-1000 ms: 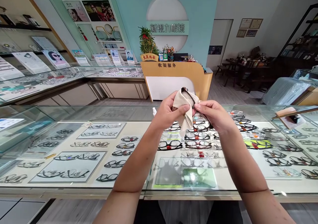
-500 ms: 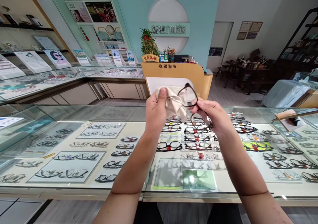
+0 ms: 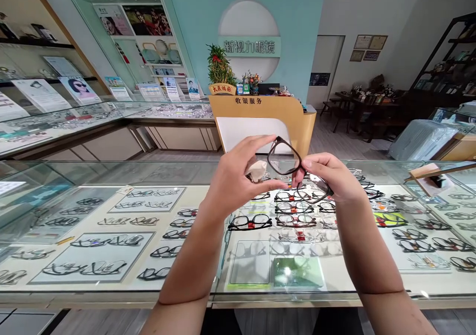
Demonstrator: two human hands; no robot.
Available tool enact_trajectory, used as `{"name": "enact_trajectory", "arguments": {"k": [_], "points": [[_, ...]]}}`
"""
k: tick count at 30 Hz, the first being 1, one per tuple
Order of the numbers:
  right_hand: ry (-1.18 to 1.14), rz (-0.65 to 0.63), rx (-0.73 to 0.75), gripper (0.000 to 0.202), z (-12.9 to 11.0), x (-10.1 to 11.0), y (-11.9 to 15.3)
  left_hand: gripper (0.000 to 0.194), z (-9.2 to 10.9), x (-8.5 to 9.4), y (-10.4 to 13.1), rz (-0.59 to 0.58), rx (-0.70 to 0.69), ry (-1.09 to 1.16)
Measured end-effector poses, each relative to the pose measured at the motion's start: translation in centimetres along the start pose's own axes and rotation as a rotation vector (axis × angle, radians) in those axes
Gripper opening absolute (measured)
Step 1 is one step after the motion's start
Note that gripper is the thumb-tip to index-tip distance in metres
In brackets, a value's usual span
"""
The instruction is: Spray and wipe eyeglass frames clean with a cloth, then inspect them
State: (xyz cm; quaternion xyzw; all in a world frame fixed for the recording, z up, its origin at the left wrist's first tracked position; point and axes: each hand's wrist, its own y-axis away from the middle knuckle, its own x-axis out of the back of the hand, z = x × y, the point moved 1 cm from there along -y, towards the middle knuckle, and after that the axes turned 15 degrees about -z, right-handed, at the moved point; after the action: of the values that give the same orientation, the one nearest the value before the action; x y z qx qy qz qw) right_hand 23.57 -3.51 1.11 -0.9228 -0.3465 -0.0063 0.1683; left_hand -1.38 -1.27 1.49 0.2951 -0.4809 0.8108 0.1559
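Black-rimmed eyeglasses (image 3: 288, 161), one pair: held above the glass-topped desk (image 3: 297, 301), pinched near the bridge by the right hand (image 3: 330, 176). Cream lens cloth (image 3: 257, 170), one: bunched in the left hand (image 3: 236, 176), whose thumb and forefinger are spread wide.

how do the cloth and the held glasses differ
The cloth is plain cream; the held glasses have a dark frame and clear lenses. The cloth sits bunched in the left hand; the held glasses slant, pinched near the bridge by the right hand. Both are held above the display case.
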Motion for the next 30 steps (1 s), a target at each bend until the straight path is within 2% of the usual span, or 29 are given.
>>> {"name": "enact_trajectory", "arguments": {"k": [5,10,12,14,16,18,19,22,24,30], "points": [[0.084,-0.087,-0.04,0.044,-0.3,0.4,0.3,0.081,0.4,0.3,0.2,-0.02,-0.048,-0.147],[0.151,-0.083,-0.062,0.05,-0.3,0.3,0.5,0.072,0.7,0.6,0.3,-0.015,-0.106,-0.197],[0.222,0.041,-0.007,0.057,-0.4,0.1,0.6,0.073,0.5,0.6,0.3,-0.002,-0.112,-0.21],[0.358,0.318,0.124,0.061,-0.5,-0.3,0.8,0.075,0.2,0.6,0.2,0.034,-0.11,-0.232],[0.537,0.615,0.275,0.055,-0.8,-0.8,1.2,0.076,-0.2,0.6,0.2,0.147,-0.126,-0.259],[0.717,0.769,0.373,0.041,-1.2,-1.4,1.5,0.076,-0.3,0.5,0.2,0.303,-0.113,-0.274],[0.798,0.78,0.391,0.038,-1.3,-1.7,1.6,0.076,-0.3,0.4,0.3,0.376,-0.086,-0.274],[0.98,0.717,0.351,0.057,-1.6,-2.5,1.8,0.071,0.0,0.0,0.4,0.489,0.027,-0.227],[1.044,0.697,0.313,0.063,-1.6,-2.9,1.9,0.066,0.4,-0.1,0.5,0.514,0.061,-0.183],[1.045,0.759,0.295,0.055,-1.3,-3.6,1.8,0.061,1.3,-0.2,0.7,0.502,0.114,-0.169]]}}
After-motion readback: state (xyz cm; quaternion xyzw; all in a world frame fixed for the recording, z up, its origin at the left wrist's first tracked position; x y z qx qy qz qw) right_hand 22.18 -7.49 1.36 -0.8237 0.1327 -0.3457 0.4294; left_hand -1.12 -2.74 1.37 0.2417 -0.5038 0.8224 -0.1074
